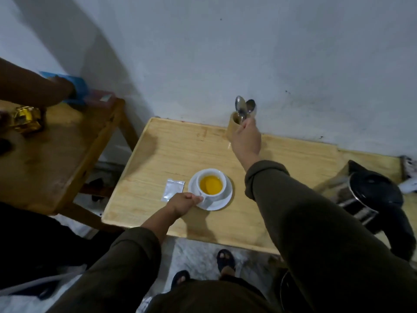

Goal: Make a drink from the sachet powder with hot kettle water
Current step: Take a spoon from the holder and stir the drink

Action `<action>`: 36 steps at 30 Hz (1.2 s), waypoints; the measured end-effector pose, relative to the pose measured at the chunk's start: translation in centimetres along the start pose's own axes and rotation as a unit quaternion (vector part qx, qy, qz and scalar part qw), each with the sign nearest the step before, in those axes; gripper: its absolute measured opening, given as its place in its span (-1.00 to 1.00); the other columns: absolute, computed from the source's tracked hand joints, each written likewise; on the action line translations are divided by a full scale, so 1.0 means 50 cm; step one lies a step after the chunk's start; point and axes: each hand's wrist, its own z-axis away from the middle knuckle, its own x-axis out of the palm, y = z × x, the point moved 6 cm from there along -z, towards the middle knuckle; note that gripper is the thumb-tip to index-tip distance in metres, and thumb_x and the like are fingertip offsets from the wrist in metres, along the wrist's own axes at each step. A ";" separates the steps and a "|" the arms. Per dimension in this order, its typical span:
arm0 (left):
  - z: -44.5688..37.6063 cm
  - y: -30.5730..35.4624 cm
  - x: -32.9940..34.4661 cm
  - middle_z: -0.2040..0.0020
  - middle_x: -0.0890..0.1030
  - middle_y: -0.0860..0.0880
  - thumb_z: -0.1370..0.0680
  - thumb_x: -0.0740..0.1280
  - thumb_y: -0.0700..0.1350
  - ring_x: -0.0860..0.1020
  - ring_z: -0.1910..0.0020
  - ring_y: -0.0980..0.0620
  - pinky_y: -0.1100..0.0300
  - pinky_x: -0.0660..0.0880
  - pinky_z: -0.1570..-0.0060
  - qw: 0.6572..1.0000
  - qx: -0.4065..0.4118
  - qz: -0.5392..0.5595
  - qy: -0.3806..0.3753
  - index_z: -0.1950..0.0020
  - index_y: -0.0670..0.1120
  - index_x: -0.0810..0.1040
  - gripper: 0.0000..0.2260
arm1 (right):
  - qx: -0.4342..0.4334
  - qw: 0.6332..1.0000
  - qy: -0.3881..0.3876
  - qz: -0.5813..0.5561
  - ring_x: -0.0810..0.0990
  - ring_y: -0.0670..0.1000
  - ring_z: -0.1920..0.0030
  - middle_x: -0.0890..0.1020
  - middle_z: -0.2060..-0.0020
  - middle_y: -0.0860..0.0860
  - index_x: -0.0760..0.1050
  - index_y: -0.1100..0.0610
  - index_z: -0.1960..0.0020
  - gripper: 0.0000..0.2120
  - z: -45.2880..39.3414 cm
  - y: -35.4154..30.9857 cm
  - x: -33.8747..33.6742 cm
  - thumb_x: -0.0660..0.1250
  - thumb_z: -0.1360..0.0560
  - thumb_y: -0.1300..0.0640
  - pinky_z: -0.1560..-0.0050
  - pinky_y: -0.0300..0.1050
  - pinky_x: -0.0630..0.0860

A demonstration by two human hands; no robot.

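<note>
Head view: one cup (211, 186), one sachet (172, 190), two spoons (244, 108).

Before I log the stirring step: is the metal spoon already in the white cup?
No: the right hand grips a metal spoon at the wooden holder, far from the white cup.

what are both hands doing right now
Left hand: closed on the handle of the cup.
Right hand: closed on a spoon at the wooden holder.
</note>
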 end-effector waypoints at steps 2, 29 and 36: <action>0.002 0.000 0.004 -0.19 0.62 -0.12 -0.50 0.35 0.06 0.55 -0.16 -0.07 0.06 0.46 -0.20 1.000 0.026 -0.016 -0.001 -0.14 -0.15 0.64 -0.65 | 0.028 0.999 -0.025 0.026 0.56 0.16 -0.01 0.60 -0.02 0.16 0.45 0.19 -0.06 -0.84 0.051 0.025 0.015 0.13 -0.54 0.24 0.08 -0.02 0.47; 0.014 0.003 0.015 0.01 0.55 -0.09 -0.55 0.28 0.06 0.46 0.01 -0.05 0.17 0.36 0.03 0.998 0.036 -0.040 0.030 -0.06 -0.15 0.63 -0.69 | 0.038 0.986 -0.161 0.028 0.60 0.15 0.02 0.68 0.07 0.16 0.52 0.23 0.04 -0.69 0.193 0.113 0.045 0.15 -0.58 0.01 0.09 -0.13 0.42; 0.016 0.006 0.013 -0.21 0.61 -0.16 -0.54 0.29 0.06 0.53 -0.22 -0.14 0.06 0.44 -0.19 0.997 0.034 -0.047 0.048 -0.16 -0.18 0.63 -0.64 | -0.084 0.977 -0.175 0.092 0.55 0.10 0.11 0.65 0.09 0.14 0.53 0.16 0.00 -0.78 0.171 0.090 0.070 0.14 -0.59 0.11 0.15 -0.19 0.34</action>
